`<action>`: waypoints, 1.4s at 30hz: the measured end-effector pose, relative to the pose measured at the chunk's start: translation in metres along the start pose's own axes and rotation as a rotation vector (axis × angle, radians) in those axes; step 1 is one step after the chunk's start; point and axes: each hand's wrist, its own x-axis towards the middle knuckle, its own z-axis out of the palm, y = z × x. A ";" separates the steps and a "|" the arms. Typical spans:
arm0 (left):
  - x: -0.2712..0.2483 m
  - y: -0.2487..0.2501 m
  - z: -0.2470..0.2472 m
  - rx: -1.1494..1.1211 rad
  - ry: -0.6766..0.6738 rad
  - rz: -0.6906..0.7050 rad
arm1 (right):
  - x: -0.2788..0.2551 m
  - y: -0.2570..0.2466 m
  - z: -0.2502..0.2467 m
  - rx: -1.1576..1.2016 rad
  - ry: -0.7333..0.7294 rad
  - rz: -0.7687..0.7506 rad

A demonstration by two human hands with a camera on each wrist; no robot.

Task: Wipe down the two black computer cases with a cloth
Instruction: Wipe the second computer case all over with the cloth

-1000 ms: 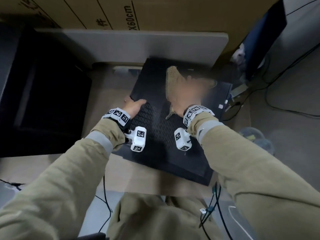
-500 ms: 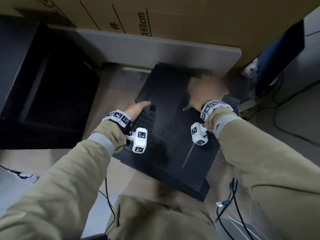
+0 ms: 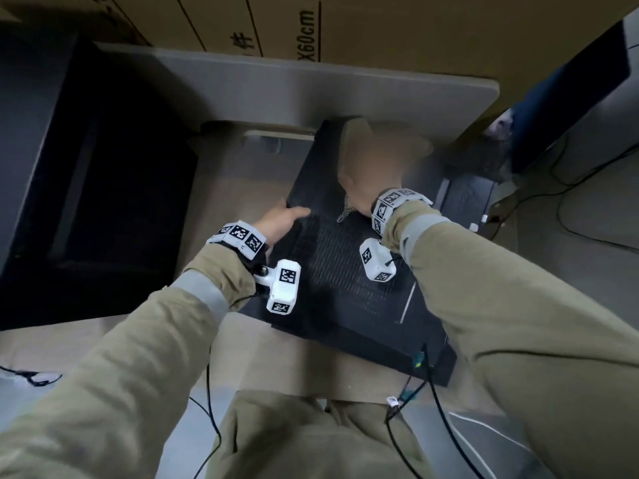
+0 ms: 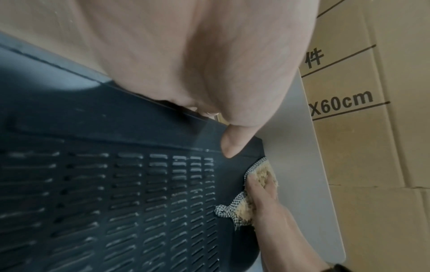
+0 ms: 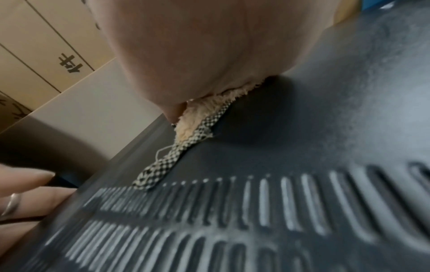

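A black computer case [image 3: 349,281] lies flat on cardboard in front of me, its slotted vent panel facing up [image 4: 139,193] [image 5: 302,184]. My right hand [image 3: 377,167] is motion-blurred. It presses flat on a tan cloth [image 3: 356,133] [image 4: 260,173] [image 5: 193,125] at the far end of the case, and a checked hem trails out under the wrist. My left hand [image 3: 283,219] grips the case's left edge, thumb [image 4: 230,145] on top and fingers [image 5: 23,193] down the side. The second black case [image 3: 86,188] stands to the left, untouched.
A grey board [image 3: 311,88] runs across just beyond the case, with a big cardboard box [image 3: 397,29] behind it. A dark monitor [image 3: 570,98] leans at the right. Cables [image 3: 428,392] trail on the floor near the case's near corner and by my legs.
My right hand swept the cloth to the case's far right corner, then back toward the middle of the far end. The left hand kept its hold on the left edge.
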 end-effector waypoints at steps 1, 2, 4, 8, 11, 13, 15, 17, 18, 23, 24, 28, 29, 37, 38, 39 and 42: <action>0.000 0.002 0.002 0.011 -0.003 -0.006 | 0.000 0.002 0.000 0.000 0.001 -0.014; 0.003 0.003 0.005 0.038 0.006 -0.003 | -0.002 0.006 -0.001 0.003 0.005 -0.022; 0.008 0.005 0.012 0.166 0.081 0.010 | -0.009 0.017 -0.001 0.007 0.027 0.009; 0.030 0.001 0.015 0.304 0.141 0.019 | -0.025 0.051 -0.008 -0.003 0.078 0.166; 0.067 -0.019 0.010 0.359 0.206 0.008 | -0.036 0.084 -0.014 -0.024 0.081 0.275; 0.067 -0.022 0.013 0.385 0.241 0.006 | -0.042 0.102 -0.018 -0.028 0.110 0.345; 0.074 -0.027 0.012 0.415 0.255 0.005 | -0.049 0.118 -0.020 -0.032 0.136 0.408; 0.064 -0.023 0.014 0.419 0.278 -0.009 | -0.056 0.127 -0.020 0.021 0.143 0.473; 0.058 -0.020 0.015 0.405 0.287 -0.009 | -0.058 0.131 -0.020 0.057 0.146 0.495; 0.002 0.009 0.034 0.422 0.310 -0.016 | -0.069 0.135 -0.017 0.067 0.142 0.450; -0.001 0.009 0.035 0.431 0.326 -0.013 | -0.073 0.132 -0.014 0.038 0.132 0.436; -0.011 0.006 0.036 0.401 0.306 0.013 | -0.086 0.114 0.003 -0.001 0.135 0.418; -0.015 0.004 0.035 0.377 0.284 0.018 | -0.090 0.107 0.007 0.000 0.134 0.413; -0.052 -0.027 -0.007 0.361 0.088 0.042 | -0.108 0.013 0.042 0.002 0.084 0.250; -0.056 -0.033 -0.015 0.338 0.066 0.042 | -0.110 0.000 0.047 -0.004 0.078 0.225; -0.057 -0.040 -0.025 0.298 0.050 0.038 | -0.112 -0.014 0.052 -0.008 0.068 0.203; -0.065 -0.059 -0.056 0.164 -0.015 0.019 | -0.118 -0.058 0.067 -0.021 0.053 0.135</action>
